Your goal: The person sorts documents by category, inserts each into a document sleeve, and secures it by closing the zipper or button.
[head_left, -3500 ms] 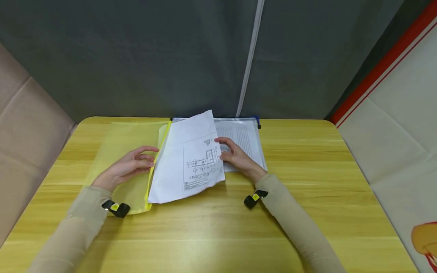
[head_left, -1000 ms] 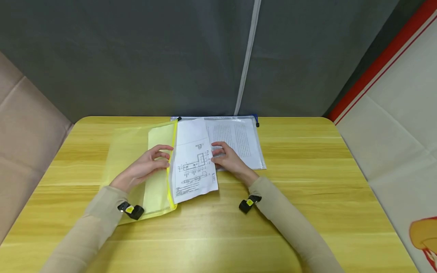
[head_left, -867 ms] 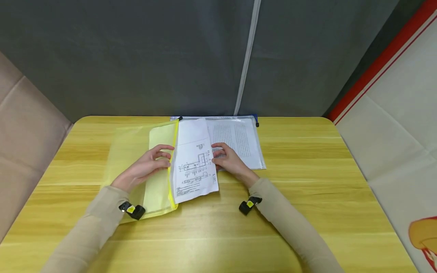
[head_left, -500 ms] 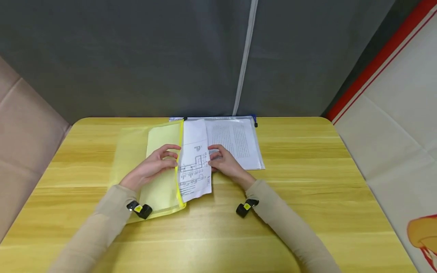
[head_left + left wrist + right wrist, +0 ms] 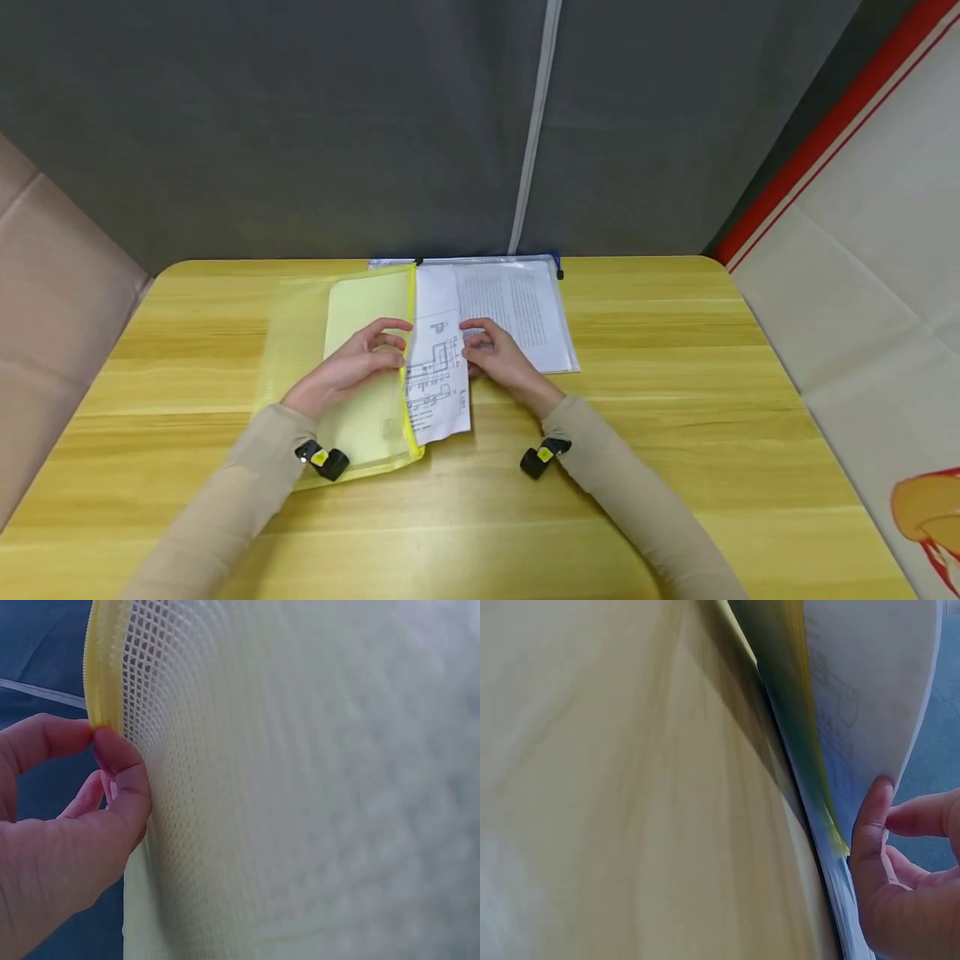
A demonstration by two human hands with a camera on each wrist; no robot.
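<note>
Yellow mesh pouch lies lengthwise front-to-back, opening rightward; both hands' fingers pinch pouch and sheet.

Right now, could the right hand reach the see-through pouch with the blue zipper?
Probably yes. The right hand holds the sheet at its edge, and the clear pouch lies flat just beyond its fingers. Nothing stands between them, though it would have to let go first.

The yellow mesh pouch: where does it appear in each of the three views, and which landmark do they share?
Head: yellow mesh pouch lies left of centre on the table, left hand on it.
Left wrist: it fills most of the picture; the fingers pinch its edge.
Right wrist: only a narrow yellow-green strip beside the white sheet.
Shared landmark: the pouch's yellow zipper edge.
</note>
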